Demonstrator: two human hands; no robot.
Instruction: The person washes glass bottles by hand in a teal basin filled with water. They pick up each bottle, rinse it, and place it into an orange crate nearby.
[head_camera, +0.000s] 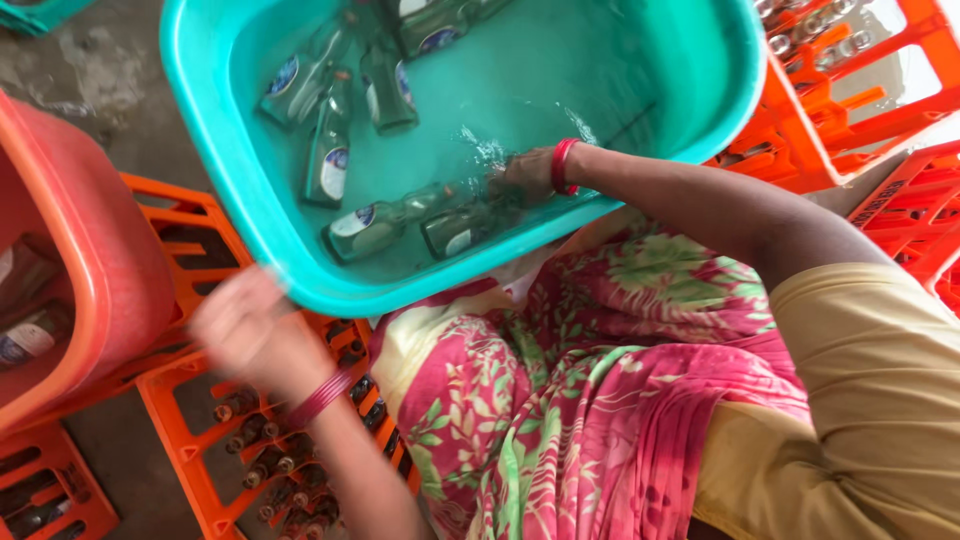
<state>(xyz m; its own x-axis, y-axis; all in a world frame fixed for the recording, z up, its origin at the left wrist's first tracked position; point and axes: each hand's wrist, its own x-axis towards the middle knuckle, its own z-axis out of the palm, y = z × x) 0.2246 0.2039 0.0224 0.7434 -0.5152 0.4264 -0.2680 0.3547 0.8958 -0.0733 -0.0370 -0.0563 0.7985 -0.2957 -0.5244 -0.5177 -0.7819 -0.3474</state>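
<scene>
Labels are showing on the glass bottles (330, 150) lying submerged in the teal tub (215, 150): each is a pale oval or rounded patch with a blue mark, wrapping the bottle's body. One more whitish label is showing on a bottle (30, 338) inside the red tub (100, 250) at left.

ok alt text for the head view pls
Seen from above, a person's right hand reaches into a teal tub of water among glass bottles. The blurred left hand hangs above an orange crate of bottles.
</scene>
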